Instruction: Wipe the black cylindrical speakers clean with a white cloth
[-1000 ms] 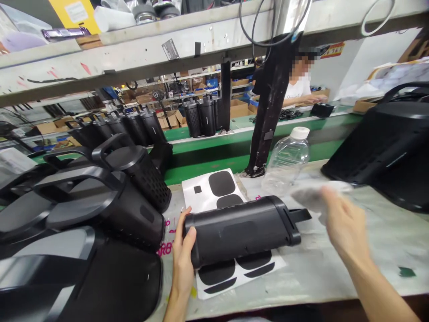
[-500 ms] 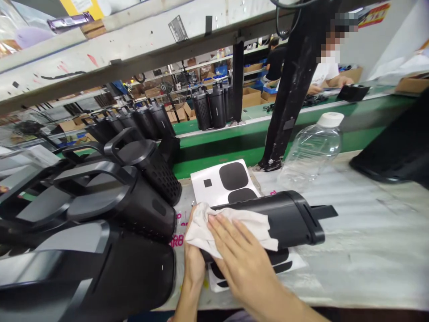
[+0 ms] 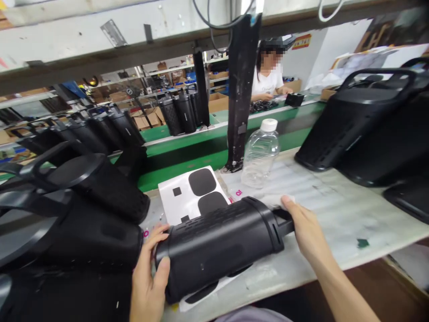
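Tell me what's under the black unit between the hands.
White sheeting with black patches shows past both long sides of the unit; whether it's one sheet is hidden.

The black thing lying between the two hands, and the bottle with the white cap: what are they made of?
The black thing looks like matte plastic, maybe coated metal: its dark side has only a soft sheen. The bottle seems to be clear, shiny plastic: it's see-through with bright highlights. Its cap is probably plastic too, white and not see-through.
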`<state>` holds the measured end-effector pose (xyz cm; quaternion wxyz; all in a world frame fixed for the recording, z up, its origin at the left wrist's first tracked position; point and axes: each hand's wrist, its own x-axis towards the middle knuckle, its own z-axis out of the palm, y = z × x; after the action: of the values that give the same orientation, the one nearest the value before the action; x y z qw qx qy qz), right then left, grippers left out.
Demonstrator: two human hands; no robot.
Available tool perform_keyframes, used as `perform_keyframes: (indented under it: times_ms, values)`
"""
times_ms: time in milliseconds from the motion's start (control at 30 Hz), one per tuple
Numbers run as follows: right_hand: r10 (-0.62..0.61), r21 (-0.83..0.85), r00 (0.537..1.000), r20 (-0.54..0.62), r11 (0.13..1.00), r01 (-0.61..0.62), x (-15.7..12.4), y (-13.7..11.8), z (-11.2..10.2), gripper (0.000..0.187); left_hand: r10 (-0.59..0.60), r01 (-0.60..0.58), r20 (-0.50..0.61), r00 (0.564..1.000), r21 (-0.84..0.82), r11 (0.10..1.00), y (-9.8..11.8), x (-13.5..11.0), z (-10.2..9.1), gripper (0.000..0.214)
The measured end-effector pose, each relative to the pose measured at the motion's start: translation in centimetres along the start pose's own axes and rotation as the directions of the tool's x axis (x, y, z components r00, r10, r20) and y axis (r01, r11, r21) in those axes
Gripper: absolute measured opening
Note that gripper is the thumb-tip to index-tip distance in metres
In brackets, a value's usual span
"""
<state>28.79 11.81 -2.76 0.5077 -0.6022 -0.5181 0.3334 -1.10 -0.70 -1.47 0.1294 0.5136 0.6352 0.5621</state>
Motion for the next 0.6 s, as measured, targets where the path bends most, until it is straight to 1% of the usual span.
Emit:
perform_keyframes:
  times_ms: [33,67,100,133,167,200,233,267,300,333,367,400,433,467,500,533,567,600]
  values:
    - [0.009,0.017,1.0,0.005,1.0,-0.009,-0.3,0.2,0.2,0.049,0.127,-0.128,0.018,0.992,0.168,0.977,1.0,0.3,0.1,0.022]
    - [0.013,0.029,1.0,0.009,0.999,-0.014,-0.4,0.3,0.3,0.049,0.275,-0.28,0.063,0.96,0.326,0.903,2.1,0.6,0.5,0.022]
    - [0.011,0.041,1.0,0.009,0.999,-0.011,-0.4,0.3,0.3,0.05,0.407,-0.427,0.145,0.902,0.448,0.786,3.2,0.9,1.1,0.027]
    - [0.003,0.049,1.0,0.009,0.999,-0.004,-0.3,0.3,0.3,0.05,0.497,-0.55,0.251,0.83,0.518,0.655,4.2,1.0,1.9,0.038]
    - [-0.008,0.053,1.0,0.01,0.999,0.007,-0.2,0.2,0.2,0.051,0.537,-0.639,0.359,0.763,0.544,0.544,5.0,1.0,2.8,0.051]
    - [-0.021,0.052,1.0,0.01,0.998,0.021,-0.2,0.1,0.2,0.051,0.531,-0.693,0.452,0.717,0.551,0.465,5.7,1.0,3.8,0.065]
    - [-0.038,0.044,0.999,0.008,0.998,0.038,-0.2,-0.1,0.2,0.051,0.497,-0.718,0.52,0.694,0.555,0.421,6.1,1.0,4.7,0.077]
    - [-0.059,0.031,0.998,0.003,0.998,0.059,-0.3,-0.4,0.2,0.051,0.458,-0.718,0.553,0.695,0.564,0.407,6.3,1.0,5.5,0.086]
    - [-0.085,0.016,0.996,-0.003,0.996,0.085,-0.6,-0.7,0.3,0.052,0.43,-0.71,0.564,0.704,0.576,0.406,6.4,1.1,6.1,0.089]
    - [-0.11,0.008,0.994,-0.002,0.994,0.11,-1.1,-1.1,0.4,0.051,0.415,-0.698,0.561,0.716,0.586,0.412,6.3,1.3,6.5,0.088]
    - [-0.167,-0.005,0.986,0.003,0.986,0.167,-1.6,-1.5,0.6,0.048,0.405,-0.689,0.558,0.724,0.593,0.416,6.2,1.6,6.8,0.085]
    - [-0.269,-0.039,0.963,0.016,0.962,0.27,-2.3,-1.7,0.8,0.042,0.401,-0.688,0.56,0.726,0.594,0.417,6.1,1.9,6.8,0.084]
    - [-0.408,-0.099,0.912,0.04,0.907,0.41,-3.0,-1.9,0.9,0.034,0.404,-0.697,0.568,0.717,0.588,0.41,6.1,2.3,6.8,0.084]
    - [-0.553,-0.178,0.829,0.082,0.81,0.558,-3.7,-1.9,0.9,0.026,0.409,-0.709,0.579,0.705,0.581,0.399,6.0,2.7,6.8,0.084]
    - [-0.672,-0.261,0.727,0.141,0.683,0.682,-4.3,-1.8,0.8,0.029,0.415,-0.72,0.588,0.694,0.575,0.389,6.1,3.0,6.7,0.085]
    - [-0.747,-0.334,0.632,0.206,0.554,0.763,-4.9,-1.6,0.5,0.039,0.419,-0.728,0.595,0.685,0.569,0.381,6.2,3.3,6.7,0.086]
    - [-0.776,-0.389,0.573,0.262,0.458,0.799,-5.4,-1.3,0.2,0.046,0.428,-0.741,0.605,0.672,0.559,0.373,6.3,3.5,6.6,0.086]
    - [-0.775,-0.422,0.556,0.299,0.416,0.806,-5.7,-1.2,-0.1,0.049,0.437,-0.75,0.61,0.662,0.549,0.369,6.4,3.6,6.6,0.087]
